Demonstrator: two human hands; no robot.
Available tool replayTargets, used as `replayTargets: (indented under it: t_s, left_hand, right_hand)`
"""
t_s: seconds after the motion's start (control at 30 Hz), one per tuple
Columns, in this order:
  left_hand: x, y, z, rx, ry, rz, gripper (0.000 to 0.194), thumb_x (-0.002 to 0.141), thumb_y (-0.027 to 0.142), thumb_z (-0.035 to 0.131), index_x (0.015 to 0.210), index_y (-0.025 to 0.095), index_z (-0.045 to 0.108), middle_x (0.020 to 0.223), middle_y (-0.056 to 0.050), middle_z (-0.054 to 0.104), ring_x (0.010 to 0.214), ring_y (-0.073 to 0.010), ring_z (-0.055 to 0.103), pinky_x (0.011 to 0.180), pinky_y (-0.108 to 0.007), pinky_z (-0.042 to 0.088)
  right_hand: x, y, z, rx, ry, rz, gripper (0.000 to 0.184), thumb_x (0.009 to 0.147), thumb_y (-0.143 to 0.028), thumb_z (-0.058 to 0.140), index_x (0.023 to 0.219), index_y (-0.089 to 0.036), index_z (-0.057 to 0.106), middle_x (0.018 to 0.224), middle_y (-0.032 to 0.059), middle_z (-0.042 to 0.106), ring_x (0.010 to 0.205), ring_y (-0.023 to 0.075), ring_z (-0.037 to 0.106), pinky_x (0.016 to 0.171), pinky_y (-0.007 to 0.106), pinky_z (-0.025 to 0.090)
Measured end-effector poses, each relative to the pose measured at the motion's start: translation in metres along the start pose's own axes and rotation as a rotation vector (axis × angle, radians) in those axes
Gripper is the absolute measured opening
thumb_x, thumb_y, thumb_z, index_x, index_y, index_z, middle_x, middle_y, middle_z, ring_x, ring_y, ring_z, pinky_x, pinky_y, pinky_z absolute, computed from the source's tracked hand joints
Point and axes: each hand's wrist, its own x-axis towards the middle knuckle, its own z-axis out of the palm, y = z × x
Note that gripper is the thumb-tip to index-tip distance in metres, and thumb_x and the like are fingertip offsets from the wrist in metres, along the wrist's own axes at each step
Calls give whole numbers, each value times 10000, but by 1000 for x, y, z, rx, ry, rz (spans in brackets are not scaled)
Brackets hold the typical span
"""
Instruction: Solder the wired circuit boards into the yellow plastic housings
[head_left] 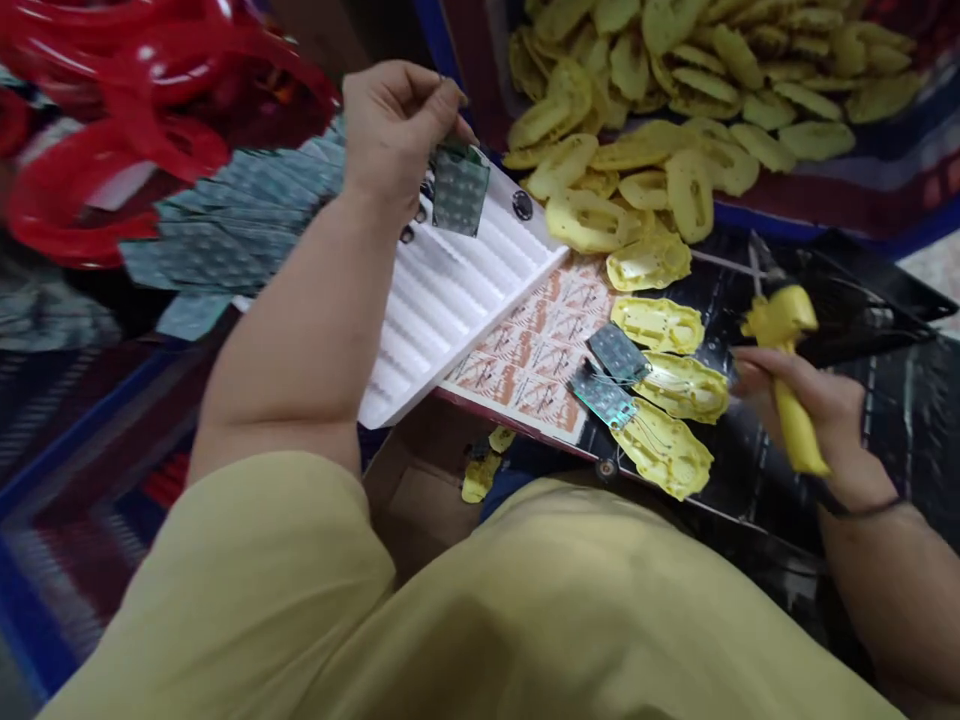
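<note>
My left hand (409, 125) is raised over a white ridged foam tray (442, 300), its thumb and fingers pinched together. A green circuit board (460, 190) hangs just below the fingertips; whether they grip its edge or its wires is hidden. Small round black parts, one a disc (522, 205), lie on the tray. My right hand (832, 410) is wrapped round a yellow gun-shaped tool (795, 380) with a dark, pointed tip facing away from me. Left of it lie several yellow shell halves (664, 450). Two wired circuit boards (619, 352) rest against them.
A blue-edged crate at the back right holds many yellow shells (705, 90). Red plastic rings (150, 110) and a stack of circuit boards (232, 215) sit at left. An orange-printed sheet (532, 350) covers part of the table. Yellow pieces (480, 475) lie below its edge.
</note>
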Motion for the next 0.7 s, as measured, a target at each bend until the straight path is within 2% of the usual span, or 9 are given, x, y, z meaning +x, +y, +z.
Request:
replayTargets:
  t_s: [0.07,0.17,0.23,0.3,0.4,0.5,0.63,0.7]
  left_hand:
    - [-10,13,23,-123,-157,-32,619,911,837,679,1069,245,762,1034,-15,817,1054,-230,751,997,-512,595]
    - [-31,40,68,-124,-504,-78,427,999,600,675,1085,190,762,1054,-81,809,1051,-240,777,932,-462,609]
    - [-45,58,98,-27,-705,-32,332,1003,486,698,1071,175,792,985,-83,809,1004,-226,771,887,-424,605]
    - [-57,73,123,37,-828,39,258,959,390,742,1048,159,817,899,-65,791,950,-210,758,869,-386,590]
    - [-69,87,151,86,-878,86,196,886,275,767,1019,148,837,866,-46,775,901,-187,733,873,-341,557]
    - [-77,94,169,102,-881,109,170,861,204,745,990,147,841,886,-46,785,901,-182,723,882,-324,537]
    - [-85,100,188,81,-902,135,142,855,148,721,936,157,837,890,-40,802,927,-184,736,939,-331,544]
    - [-89,102,195,100,-905,120,156,850,131,717,938,162,841,905,-40,811,936,-189,745,960,-340,551]
  right_hand:
    - [14,13,19,-25,-42,-35,161,1046,-420,718,1045,-287,809,897,6,834,739,172,788,688,250,627]
    - [30,32,43,-59,-137,-58,220,1039,-462,717,1128,-273,787,1136,50,846,1042,235,817,911,343,669]
    - [35,41,50,-92,-212,-76,228,1037,-437,712,1168,-260,771,1150,70,841,1067,253,807,938,374,661]
    - [33,45,49,-143,-282,-88,244,1048,-414,692,1209,-244,759,1143,89,838,1020,261,803,895,377,651]
    - [20,40,35,-251,-365,-90,278,1070,-428,664,1240,-225,749,1120,117,833,956,273,794,793,367,621]
    - [0,26,19,-354,-370,-93,283,1076,-447,664,1231,-228,754,1095,124,833,961,280,795,767,370,622]
    - [-24,4,-2,-374,-199,-117,227,1053,-405,725,1219,-257,770,1166,94,835,1135,286,798,993,425,662]
    - [-35,-6,-14,-305,-101,-147,228,1036,-336,759,1253,-268,771,1109,60,844,1019,241,818,978,385,670]
